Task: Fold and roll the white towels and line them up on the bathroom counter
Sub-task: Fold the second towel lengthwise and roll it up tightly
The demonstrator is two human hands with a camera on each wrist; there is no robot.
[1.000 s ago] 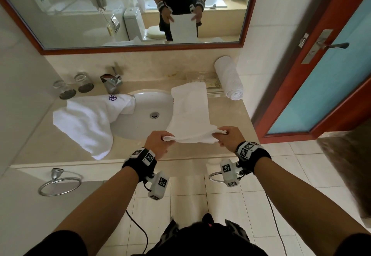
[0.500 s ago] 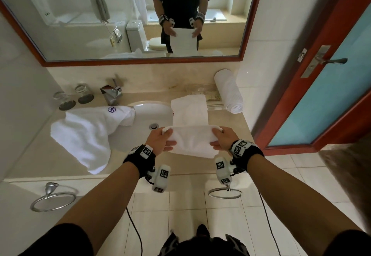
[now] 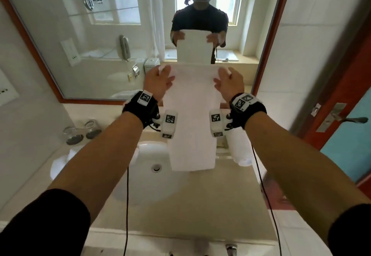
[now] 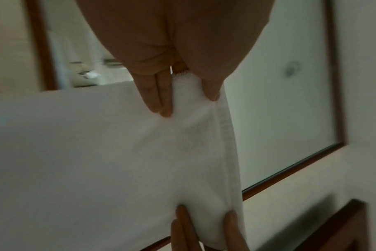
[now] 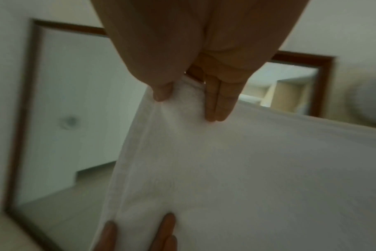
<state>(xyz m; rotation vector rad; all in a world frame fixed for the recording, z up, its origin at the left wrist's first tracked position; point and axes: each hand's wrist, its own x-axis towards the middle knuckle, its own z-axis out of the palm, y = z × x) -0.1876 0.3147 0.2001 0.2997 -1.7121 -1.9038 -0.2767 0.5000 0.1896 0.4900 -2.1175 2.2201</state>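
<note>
Right now the person is holding a folded white towel up in front of the mirror, so that it is hanging as a long narrow strip over the bench, its lower end dangling just above the sink. The left hand is pinching the top corner at ten o'clock of the strip, and the right hand is pinching the matching corner at two o'clock; both hands are closing on cloth, not lying slack. In the left wrist view the thumb and fingers are squeezing the hem between them, and in the right wrist view the fingers are doing the same on the other edge.

To my eye this is the squaring-up before the next fold or the roll. Doing it well probably means keeping both corners level and the top edge taut, letting the weight of the strip pull the layers flat, then lowering it straight onto the bench so the side edges are staying aligned; a lopsided hold would likely give a cone-shaped roll.

Both forearms are reaching forward and upward toward twelve o'clock, wrists raised, palms turning inward to face each other. A rolled towel is already lying on the bench at three o'clock of the hanging strip, partly hidden behind the right wrist.
</note>
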